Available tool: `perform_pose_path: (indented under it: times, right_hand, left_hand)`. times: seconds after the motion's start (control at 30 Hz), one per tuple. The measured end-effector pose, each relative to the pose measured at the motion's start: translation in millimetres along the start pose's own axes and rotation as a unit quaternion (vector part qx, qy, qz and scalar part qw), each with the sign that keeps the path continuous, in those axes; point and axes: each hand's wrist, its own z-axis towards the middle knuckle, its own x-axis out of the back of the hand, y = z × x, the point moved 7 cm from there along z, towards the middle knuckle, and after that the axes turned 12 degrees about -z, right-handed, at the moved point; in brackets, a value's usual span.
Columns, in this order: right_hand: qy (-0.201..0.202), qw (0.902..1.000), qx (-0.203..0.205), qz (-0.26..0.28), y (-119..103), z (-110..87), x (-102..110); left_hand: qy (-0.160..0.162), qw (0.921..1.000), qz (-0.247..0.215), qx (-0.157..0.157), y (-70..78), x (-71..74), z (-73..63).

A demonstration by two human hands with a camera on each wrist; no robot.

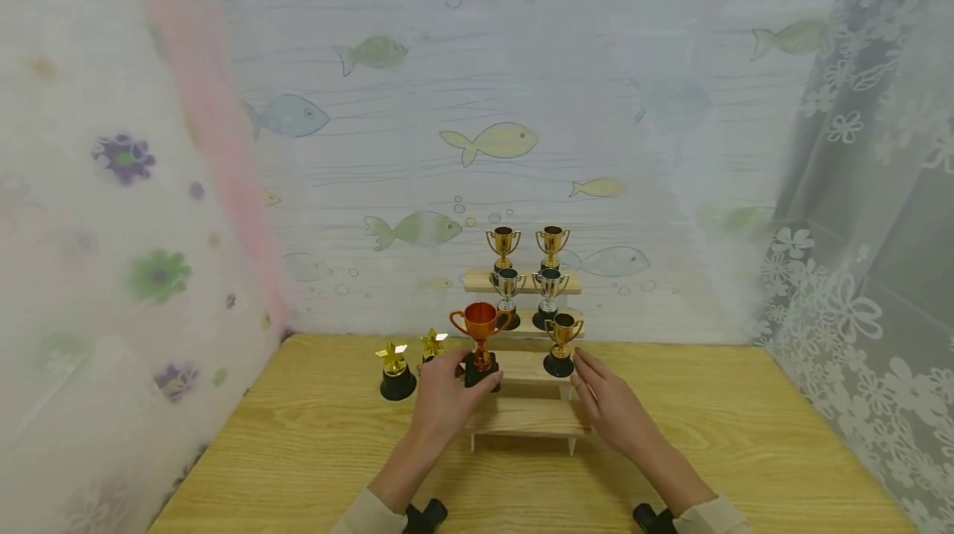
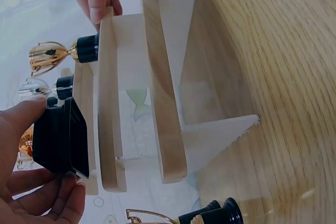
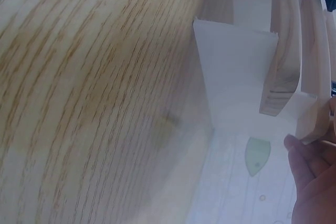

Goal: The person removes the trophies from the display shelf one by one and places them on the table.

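Note:
My left hand (image 1: 445, 389) pinches the black base of an orange-bronze trophy cup (image 1: 480, 320) between thumb and fingers. The cup is upright at the left end of the third tier of a stepped wooden shelf (image 1: 529, 416). In the left wrist view the square base (image 2: 62, 137) shows its underside, beside the tier's front edge. My right hand (image 1: 607, 401) touches the right end of the same tier with its fingers extended (image 3: 307, 163). Close to those fingers, a small gold trophy (image 1: 561, 343) stands on that tier.
Two gold trophies (image 1: 551, 244) stand on the top tier and two silver ones (image 1: 547, 294) below them. Left of the shelf are two star trophies (image 1: 397, 372) on the wooden table (image 1: 313, 435), one partly behind my left hand. A patterned curtain (image 1: 596, 103) hangs behind.

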Motion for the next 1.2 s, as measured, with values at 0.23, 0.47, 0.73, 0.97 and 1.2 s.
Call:
perform_pose_path:
  times: [0.23,0.47,0.73,0.97,1.2]
  right_hand:
    - [-0.002,1.0,0.001,-0.001,-1.7,0.7,0.2]
    - [-0.001,1.0,0.0,-0.003,-0.7,0.4,-0.5]
    - [0.003,1.0,-0.002,-0.003,0.8,-0.5,-0.4]
    - [-0.001,1.0,-0.003,0.0,4.0,-1.3,-4.6]
    - [-0.004,1.0,-0.009,0.002,6.8,-1.6,-6.8]
  left_hand:
    - [0.002,1.0,-0.001,0.01,-4.3,7.9,-3.8]
    - [0.008,0.9999,0.005,0.005,-7.0,14.7,-7.3]
    - [0.009,0.9994,0.028,0.019,-14.9,21.1,-11.4]
    - [0.008,0.9993,0.024,0.028,-20.4,26.6,-14.6]
    - [0.013,0.999,0.022,0.036,-22.6,33.3,-16.4]
